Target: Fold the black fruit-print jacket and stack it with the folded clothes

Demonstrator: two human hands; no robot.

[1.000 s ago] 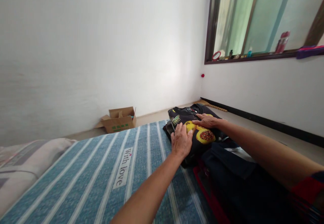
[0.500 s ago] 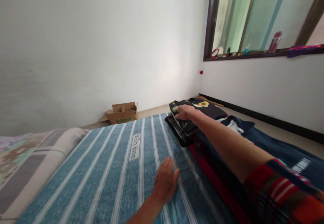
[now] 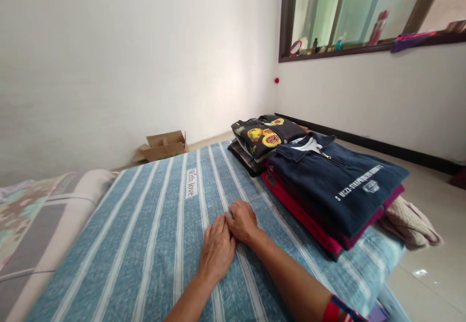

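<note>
Left hand (image 3: pixel 217 249) flat on blue, white-striped fabric sheet (image 3: pixel 153 229), touching curled right hand (image 3: pixel 242 221), pinch indiscernible; to right, folded navy zip-collared top (image 3: pixel 342 178) atop stacked maroon and red garments (image 3: pixel 305 216).

Folded clothes (image 3: pixel 338 181) stand in two adjoining stacks on the smooth blue-and-white striped sheet (image 3: pixel 145 225).

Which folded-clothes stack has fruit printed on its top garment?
The farther stack from the camera: its black top garment shows yellow fruit. The nearer stack is topped by a navy zip-collar garment with white lettering.
</note>
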